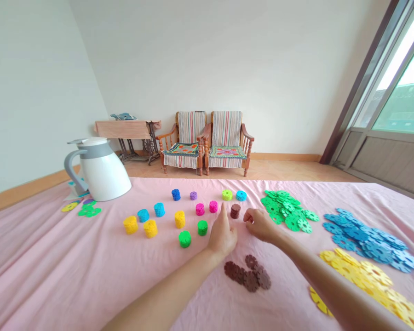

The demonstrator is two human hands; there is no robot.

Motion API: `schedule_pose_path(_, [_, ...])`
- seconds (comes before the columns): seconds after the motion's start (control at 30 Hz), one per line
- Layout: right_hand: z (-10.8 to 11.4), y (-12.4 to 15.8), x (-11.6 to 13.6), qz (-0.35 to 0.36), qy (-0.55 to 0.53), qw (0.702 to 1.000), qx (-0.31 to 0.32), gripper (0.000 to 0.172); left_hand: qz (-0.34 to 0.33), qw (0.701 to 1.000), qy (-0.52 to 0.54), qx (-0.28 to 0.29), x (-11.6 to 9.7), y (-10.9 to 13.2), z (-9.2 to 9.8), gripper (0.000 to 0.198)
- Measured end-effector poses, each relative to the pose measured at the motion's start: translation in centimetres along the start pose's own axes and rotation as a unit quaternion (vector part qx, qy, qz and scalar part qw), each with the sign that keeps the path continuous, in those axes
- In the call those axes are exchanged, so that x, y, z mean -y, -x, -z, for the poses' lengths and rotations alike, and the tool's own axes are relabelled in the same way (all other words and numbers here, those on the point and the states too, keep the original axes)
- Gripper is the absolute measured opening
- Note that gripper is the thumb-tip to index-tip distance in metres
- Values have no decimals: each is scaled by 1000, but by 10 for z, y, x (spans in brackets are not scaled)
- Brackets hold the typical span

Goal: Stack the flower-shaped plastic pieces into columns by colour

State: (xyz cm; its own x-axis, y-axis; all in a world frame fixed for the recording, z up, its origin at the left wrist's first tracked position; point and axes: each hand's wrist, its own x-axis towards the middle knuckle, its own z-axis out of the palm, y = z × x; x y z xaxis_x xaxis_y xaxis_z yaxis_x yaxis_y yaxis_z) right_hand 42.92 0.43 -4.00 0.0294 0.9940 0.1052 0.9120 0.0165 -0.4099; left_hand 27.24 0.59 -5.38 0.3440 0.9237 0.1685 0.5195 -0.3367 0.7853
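A short stack of brown flower-shaped plastic discs [235, 211] stands on the pink cloth between my two hands. My left hand [222, 235] is just left of the stack, fingers stretched forward and thumb apart, with nothing seen in it. To the right of the stack, my right hand [261, 225] has loosely curled fingers with a small gap between the tips and no disc visible there. Loose brown discs [251, 279] lie nearer to me, below the hands. A green stack [202, 228] and a magenta stack [213, 207] stand left of my left hand.
Yellow [180, 219], blue [159, 210], lime [227, 195] and purple [193, 196] stacks stand about the cloth. Loose green [286, 209], blue [369, 241] and yellow [369, 285] discs are heaped at right. A white jug [106, 177] stands at left; two chairs [227, 138] are beyond.
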Motion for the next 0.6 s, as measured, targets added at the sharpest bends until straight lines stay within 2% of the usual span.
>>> schedule_pose_path(0.07, [2, -2, 3, 7, 8, 1000, 7, 21, 6, 1000, -17, -7, 0, -4, 0, 80])
schedule_pose_path(0.33, [1, -12, 6, 15, 48, 998, 25, 22, -50, 997, -48, 24, -6, -7, 1, 87])
schedule_pose_path(0.6, [1, -15, 8, 22, 80, 996, 37, 21, -72, 996, -25, 46, -5, -9, 1, 88])
